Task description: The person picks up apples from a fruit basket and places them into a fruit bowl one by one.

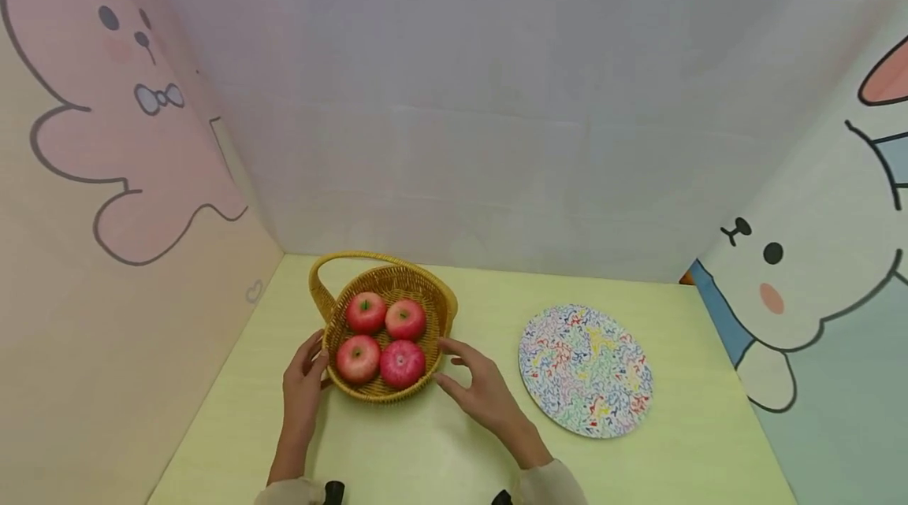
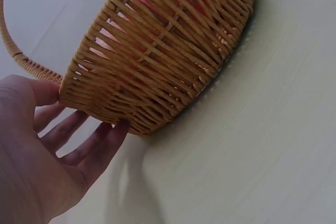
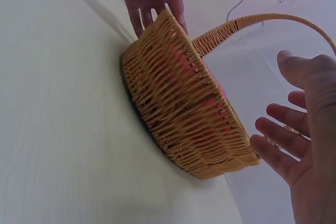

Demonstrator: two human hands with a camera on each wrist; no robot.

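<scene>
A yellow-brown wicker basket [image 1: 435, 357] with a tall arched handle [image 1: 355, 254] stands on the table at left of centre in the head view. Inside it lie several red apples [image 1: 358, 358]. My left hand [image 1: 303, 385] holds the basket's near left side; in the left wrist view its thumb is at the rim and its fingertips [image 2: 122, 125] lie against the woven wall. At the basket's right side is my right hand [image 1: 485, 395], fingers parted and lightly bent, holding nothing. Whether its fingertips touch the wicker I cannot tell.
To the right lies a round, flat mat or plate [image 1: 585, 371] with multicoloured squiggles. The pale yellow table [image 1: 454, 458] meets a white cloth wall [image 1: 454, 135] at the back. Side cloths printed with cartoon animals [image 1: 801, 276] border it on the left and right.
</scene>
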